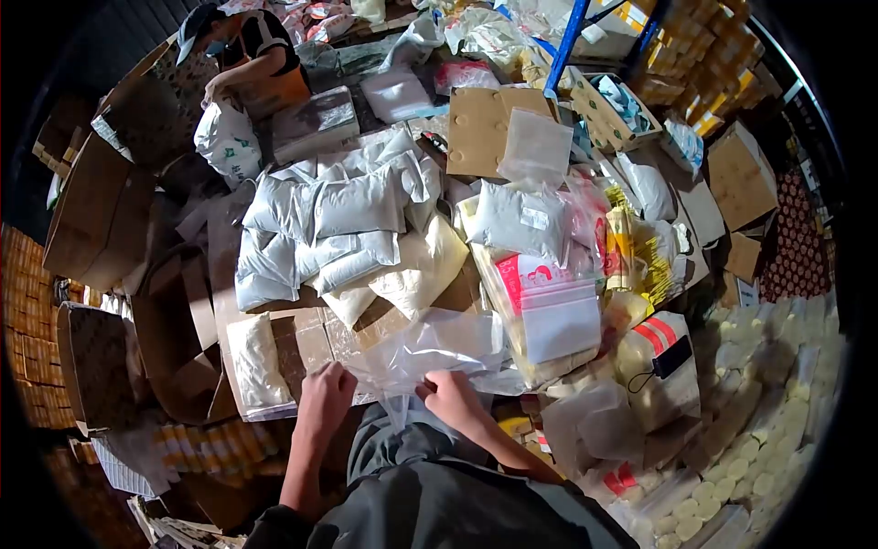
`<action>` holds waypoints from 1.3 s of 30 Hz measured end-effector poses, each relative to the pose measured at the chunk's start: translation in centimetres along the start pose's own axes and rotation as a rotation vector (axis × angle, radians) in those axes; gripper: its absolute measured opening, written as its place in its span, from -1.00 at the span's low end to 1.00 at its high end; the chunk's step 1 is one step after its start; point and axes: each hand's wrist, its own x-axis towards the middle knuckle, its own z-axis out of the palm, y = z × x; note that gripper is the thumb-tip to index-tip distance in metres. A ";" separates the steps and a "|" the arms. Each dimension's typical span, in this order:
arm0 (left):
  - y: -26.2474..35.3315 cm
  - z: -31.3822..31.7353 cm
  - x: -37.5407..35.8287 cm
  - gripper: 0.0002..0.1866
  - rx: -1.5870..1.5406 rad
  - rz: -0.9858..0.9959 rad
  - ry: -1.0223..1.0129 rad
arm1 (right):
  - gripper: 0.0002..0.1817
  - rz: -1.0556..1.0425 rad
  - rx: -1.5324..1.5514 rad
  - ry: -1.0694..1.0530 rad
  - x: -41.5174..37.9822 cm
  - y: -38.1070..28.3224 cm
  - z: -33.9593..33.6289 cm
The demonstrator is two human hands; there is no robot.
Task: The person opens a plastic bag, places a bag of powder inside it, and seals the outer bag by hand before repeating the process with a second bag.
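1. While the left hand [329, 389] and right hand [448, 395] each appear to pinch, grip closed, the thin, clear plastic bag [439, 348] at the near edge of the brown, cardboard-covered worktop [311, 343], an even, gentle pull should best smooth its film.
2. Left of it lies a cream, plump plastic packet [259, 360].
3. Beyond, piled white, pillow-shaped packets [358, 206] probably limit spreading room.
4. To the right sits a flat, whitish zip-top bag [561, 327].

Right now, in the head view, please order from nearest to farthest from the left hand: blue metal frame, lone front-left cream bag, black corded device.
1. Cream bag: just left of the left hand.
2. Black device: on the right side.
3. Blue metal frame: at the back right.
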 end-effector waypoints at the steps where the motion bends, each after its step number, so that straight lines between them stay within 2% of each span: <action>1: -0.5 -0.4 0.1 -0.88 0.046 -0.001 0.013 | -0.80 0.002 0.012 0.001 0.2 -0.1 -0.5; 4: -1.7 -1.1 0.6 -0.87 0.072 0.042 0.122 | -0.79 -0.015 0.014 0.030 0.7 0.0 -0.8; 7: -2.3 0.1 0.9 -0.82 -0.161 -0.075 0.285 | -0.80 -0.058 0.026 0.054 1.0 -1.4 -0.8; 8: -2.9 1.5 0.7 -0.85 -0.339 -0.159 0.317 | -0.80 -0.068 -0.004 0.068 1.0 -2.2 -0.7; 9: -2.1 2.5 0.4 -0.84 -0.600 -0.152 0.330 | -0.80 -0.074 -0.033 0.090 1.1 -2.8 -0.3; 10: -1.1 3.6 0.3 -0.78 -0.861 -0.136 0.329 | -0.80 -0.116 -0.009 0.139 1.1 -3.1 0.3; 12: 1.2 4.8 -0.9 -0.57 -0.937 -0.269 0.153 | -0.80 -0.164 0.035 0.195 1.0 -3.2 1.5; 13: 0.6 6.2 -2.0 -0.45 -0.915 -0.279 0.118 | -0.78 -0.149 0.057 0.189 0.9 -3.1 1.9; 16: -1.2 8.0 -3.7 -0.42 -0.091 -0.136 -0.126 | -0.77 -0.141 -0.040 0.296 0.6 -1.4 2.6; 17: -1.1 8.0 -4.5 -0.48 -0.083 -0.233 -0.202 | -0.76 -0.119 -0.049 0.314 0.5 -0.9 2.4; 20: -2.4 8.3 -5.8 -0.54 -0.178 -0.278 -0.214 | -0.73 -0.097 -0.090 0.396 0.4 0.9 0.8; 21: -3.5 8.6 -6.0 -0.66 -0.191 -0.270 -0.170 | -0.73 -0.075 -0.141 0.400 0.4 2.0 0.1; 22: -1.2 6.2 -5.4 -0.74 -0.329 -0.369 -0.214 | -0.74 -0.055 -0.191 0.399 0.2 2.7 -0.7; 23: -2.2 6.0 -5.4 -0.77 -0.289 -0.350 -0.192 | -0.74 -0.036 -0.230 0.411 -0.1 3.1 -1.6; 24: -2.8 5.5 -5.1 -0.80 -0.248 -0.332 -0.164 | -0.78 0.017 -0.225 0.364 -0.3 2.8 -2.6; 25: -1.1 4.0 -4.6 -0.81 -0.312 -0.434 -0.178 | -0.82 0.021 -0.196 0.339 -0.5 2.5 -3.2; 26: -3.2 4.4 -4.9 -0.80 -0.268 -0.381 -0.158 | -0.84 0.024 -0.168 0.309 -0.7 2.2 -3.3; 28: -3.1 3.8 -4.2 -0.81 -0.272 -0.357 -0.082 | -0.84 -0.132 -0.188 0.300 -0.7 2.1 -2.5; 30: -3.9 3.4 -3.8 -0.81 -0.441 -0.431 0.042 | -0.80 -0.161 -0.194 0.193 -1.2 1.9 -1.2; 32: -4.8 3.9 -3.5 -0.83 -0.790 -0.277 0.381 | -0.77 -0.210 -0.151 0.098 -1.9 1.6 0.4; 33: -3.8 4.4 -3.1 -0.82 -0.817 -0.271 0.607 | -0.72 -0.240 -0.162 0.032 -2.3 1.0 0.9; 34: -3.5 4.9 -2.7 -0.82 -0.747 -0.224 0.719 | -0.72 -0.250 -0.156 0.013 -2.7 0.8 2.1; 36: -3.8 6.4 -3.3 -0.72 -0.896 -0.428 0.596 | -0.71 -0.148 -0.107 -0.125 -3.3 0.4 3.7; 37: -3.2 7.1 -3.9 -0.64 -0.873 -0.443 0.525 | -0.75 -0.104 -0.132 -0.186 -3.2 -0.3 4.1; 39: -3.3 9.6 -5.4 -0.57 -0.781 -0.428 0.388 | -0.80 -0.062 -0.154 -0.143 -3.1 -0.8 5.1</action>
